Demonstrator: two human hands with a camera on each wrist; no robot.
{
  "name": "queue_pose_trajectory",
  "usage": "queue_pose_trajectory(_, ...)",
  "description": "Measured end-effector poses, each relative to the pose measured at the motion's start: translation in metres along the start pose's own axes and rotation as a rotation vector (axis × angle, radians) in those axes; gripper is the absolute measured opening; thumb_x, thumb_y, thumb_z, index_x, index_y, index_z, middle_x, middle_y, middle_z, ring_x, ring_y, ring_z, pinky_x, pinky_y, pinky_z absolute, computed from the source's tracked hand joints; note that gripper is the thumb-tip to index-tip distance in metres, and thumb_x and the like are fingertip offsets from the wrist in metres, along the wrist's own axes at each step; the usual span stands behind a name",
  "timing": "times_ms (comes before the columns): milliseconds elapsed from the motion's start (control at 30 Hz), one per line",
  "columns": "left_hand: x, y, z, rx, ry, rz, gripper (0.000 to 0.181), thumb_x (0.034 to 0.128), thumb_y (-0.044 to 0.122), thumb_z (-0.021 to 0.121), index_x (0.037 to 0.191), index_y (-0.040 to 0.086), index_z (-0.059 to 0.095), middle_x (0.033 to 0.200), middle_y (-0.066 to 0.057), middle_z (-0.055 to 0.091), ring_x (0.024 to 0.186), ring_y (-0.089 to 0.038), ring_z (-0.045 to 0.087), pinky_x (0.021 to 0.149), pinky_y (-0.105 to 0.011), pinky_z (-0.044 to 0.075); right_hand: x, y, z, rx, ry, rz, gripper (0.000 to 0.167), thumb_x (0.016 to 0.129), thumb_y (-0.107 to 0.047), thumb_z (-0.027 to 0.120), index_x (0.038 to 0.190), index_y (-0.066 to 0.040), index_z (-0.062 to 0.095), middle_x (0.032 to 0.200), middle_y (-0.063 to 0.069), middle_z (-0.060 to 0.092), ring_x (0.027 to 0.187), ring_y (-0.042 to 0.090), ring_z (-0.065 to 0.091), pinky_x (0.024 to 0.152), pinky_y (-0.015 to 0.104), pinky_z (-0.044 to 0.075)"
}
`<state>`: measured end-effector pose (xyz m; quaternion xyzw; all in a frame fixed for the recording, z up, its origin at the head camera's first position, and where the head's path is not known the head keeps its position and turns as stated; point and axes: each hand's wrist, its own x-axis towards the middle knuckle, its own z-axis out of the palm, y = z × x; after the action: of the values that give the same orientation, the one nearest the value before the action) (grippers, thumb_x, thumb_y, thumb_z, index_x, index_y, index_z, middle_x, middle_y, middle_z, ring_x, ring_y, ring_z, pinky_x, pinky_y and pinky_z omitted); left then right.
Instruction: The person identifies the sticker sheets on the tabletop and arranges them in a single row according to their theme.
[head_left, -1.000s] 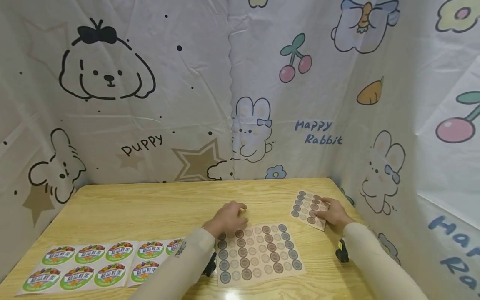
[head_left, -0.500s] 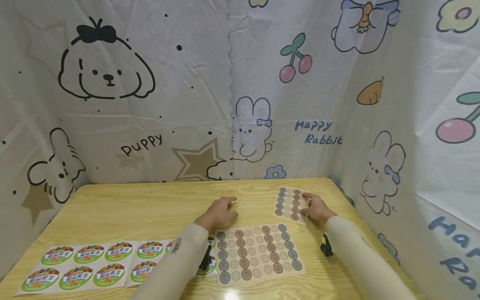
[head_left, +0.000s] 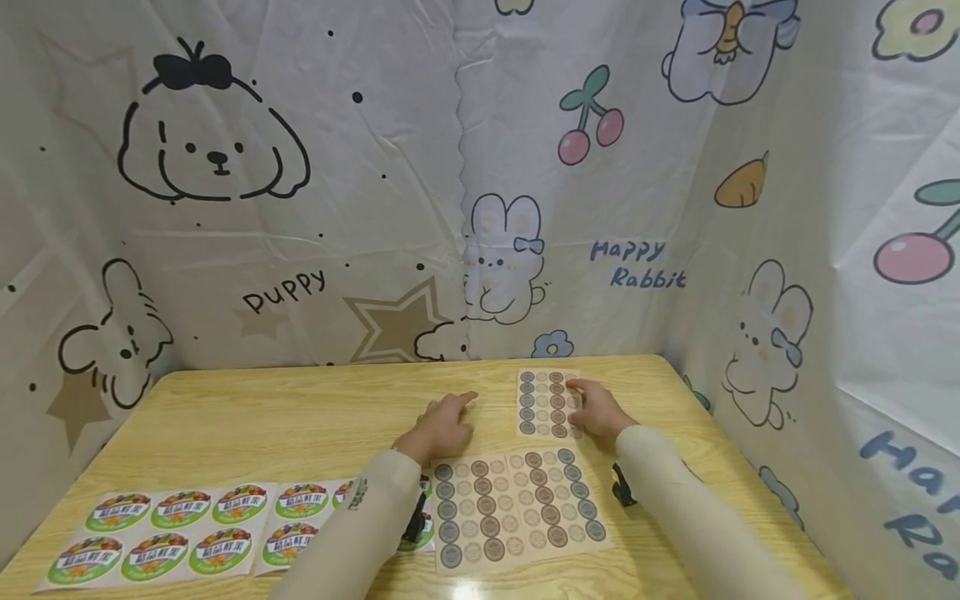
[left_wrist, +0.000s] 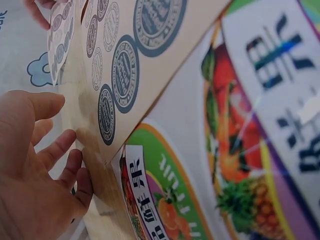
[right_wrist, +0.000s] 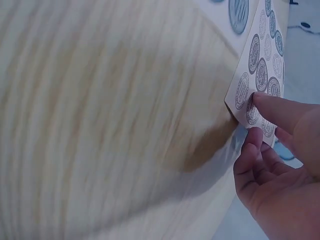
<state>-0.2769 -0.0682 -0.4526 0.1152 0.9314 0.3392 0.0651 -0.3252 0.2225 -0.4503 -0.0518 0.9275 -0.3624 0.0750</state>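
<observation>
My right hand (head_left: 598, 412) pinches the right edge of a beige sticker sheet (head_left: 543, 405) printed with rows of round grey, pale and brown seals. In the right wrist view the thumb lies on top of that sheet (right_wrist: 260, 70), and the other fingers are curled at its edge. My left hand (head_left: 440, 428) is held to the left of the sheet, apart from it, its fingers relaxed and holding nothing; the left wrist view shows them loosely bent. Two matching sheets, a left one (head_left: 468, 510) and a right one (head_left: 555, 498), lie side by side nearer the front.
White sheets of colourful oval fruit stickers (head_left: 153, 533) lie at the front left of the wooden table (head_left: 300, 417), partly covered by the left sleeve. A patterned white cloth (head_left: 360, 208) hangs behind the table and along both sides.
The right hand has carried its sticker sheet leftward and slightly back, turning it straighter. The left hand has moved left and back, off the lying sheets, then stayed nearly still.
</observation>
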Motion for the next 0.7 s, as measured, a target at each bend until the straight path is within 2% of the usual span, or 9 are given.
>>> queue_pose_trajectory(267, 0.003, -0.007, -0.001, -0.078, -0.017, 0.011, 0.068, 0.0892, 0.005, 0.060, 0.154, 0.013, 0.042, 0.138, -0.018, 0.059, 0.130, -0.041, 0.050, 0.113, -0.064, 0.032, 0.007, -0.016, 0.021, -0.078, -0.002, -0.032, 0.069, 0.085, 0.009, 0.066, 0.150, -0.001, 0.044, 0.145, 0.028, 0.052, 0.129, 0.039, 0.056, 0.113, 0.052, 0.042)
queue_pose_trajectory(400, 0.004, -0.009, -0.001, -0.101, -0.023, -0.001, 0.068, 0.0910, 0.008, 0.063, 0.155, 0.013, 0.041, 0.136, -0.017, 0.058, 0.127, -0.038, 0.052, 0.111, -0.060, 0.037, 0.007, -0.026, 0.031, -0.017, -0.029, -0.033, 0.070, 0.086, 0.010, 0.064, 0.152, -0.002, 0.042, 0.139, 0.025, 0.057, 0.117, 0.032, 0.061, 0.107, 0.048, 0.048)
queue_pose_trajectory(567, 0.003, -0.005, -0.002, -0.127, -0.025, -0.045, 0.072, 0.0910, 0.017, 0.070, 0.156, 0.018, 0.039, 0.140, -0.014, 0.057, 0.128, -0.037, 0.051, 0.110, -0.061, 0.037, 0.008, -0.037, 0.042, 0.023, -0.047, -0.065, 0.072, 0.084, 0.012, 0.063, 0.152, -0.003, 0.042, 0.140, 0.025, 0.057, 0.116, 0.029, 0.062, 0.103, 0.045, 0.052)
queue_pose_trajectory(700, 0.003, -0.004, -0.002, -0.102, -0.021, -0.054, 0.079, 0.0888, 0.022, 0.076, 0.157, 0.021, 0.038, 0.146, -0.014, 0.055, 0.134, -0.041, 0.047, 0.111, -0.063, 0.034, 0.008, -0.043, 0.049, 0.055, -0.063, -0.085, 0.073, 0.083, 0.013, 0.063, 0.152, -0.003, 0.042, 0.136, 0.024, 0.059, 0.112, 0.027, 0.063, 0.096, 0.041, 0.056)
